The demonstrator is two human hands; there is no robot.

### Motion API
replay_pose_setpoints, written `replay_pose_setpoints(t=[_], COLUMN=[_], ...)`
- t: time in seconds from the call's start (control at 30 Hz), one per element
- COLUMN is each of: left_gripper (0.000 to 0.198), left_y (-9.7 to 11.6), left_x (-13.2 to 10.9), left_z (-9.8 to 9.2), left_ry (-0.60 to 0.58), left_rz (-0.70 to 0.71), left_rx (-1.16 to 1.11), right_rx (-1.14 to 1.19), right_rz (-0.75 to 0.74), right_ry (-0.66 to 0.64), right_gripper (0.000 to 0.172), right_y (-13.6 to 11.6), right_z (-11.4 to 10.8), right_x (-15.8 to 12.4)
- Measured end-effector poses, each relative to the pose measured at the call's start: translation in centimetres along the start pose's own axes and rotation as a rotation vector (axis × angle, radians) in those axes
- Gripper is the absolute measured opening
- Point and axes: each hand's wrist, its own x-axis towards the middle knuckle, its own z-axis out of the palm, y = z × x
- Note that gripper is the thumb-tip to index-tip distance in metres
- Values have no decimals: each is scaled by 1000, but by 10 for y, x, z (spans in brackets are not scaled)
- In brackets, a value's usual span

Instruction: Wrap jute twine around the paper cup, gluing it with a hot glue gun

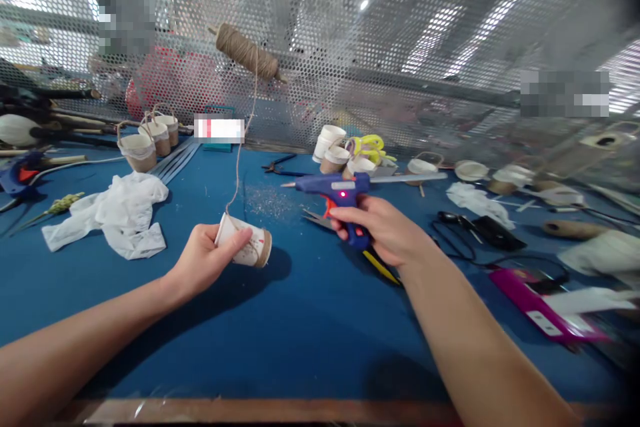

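Note:
My left hand (205,255) holds a small white paper cup (235,237) on its side, its base end toward the right. Brown twine (238,173) wraps that end and also runs from the cup up to a twine spool (247,52) on the mesh. In my right hand (385,227) is a blue hot glue gun (337,185) with a red trigger and a lit red light. Its nozzle points left, and a clear glue stick (407,177) sticks out of its back. Scissors or pliers with yellow handles (381,268) lie partly hidden beneath the right hand.
Twine-wrapped cups (139,153) stand at the back left, beside glue sticks (180,163) and crumpled white cloth (117,213). More cups (334,159) and dark pliers (280,165) are at the back middle. A purple power strip (543,307) with cables lies right. Perforated metal mesh (340,27) rises behind.

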Motion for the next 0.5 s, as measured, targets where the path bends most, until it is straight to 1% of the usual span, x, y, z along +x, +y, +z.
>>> replay_pose_setpoints(t=[0.03,0.1,0.17,0.27,0.33,0.5], left_gripper=[29,31,33,37,38,37], left_y=[-1,-4,-7,-10,-12,-13], left_x=[0,1,2,6,9,11], left_z=[0,0,0,-2,-3,-3], left_ry=[-1,-3,9,45,62,10], left_rz=[23,63,84,83,69,19], left_rx=[29,91,143,193,207,163], right_rx=[50,146,138,39,-29,-151], right_rz=[-26,-93,-133,-144,-119,-42], right_ry=[-57,-149,-201,-213,-199,-171], right_gripper=[16,16,17,19,21,22], right_y=[-3,-6,-5,-4,-5,-10], right_z=[3,10,16,21,23,26], right_x=[-9,-25,-35,-43,-47,-52])
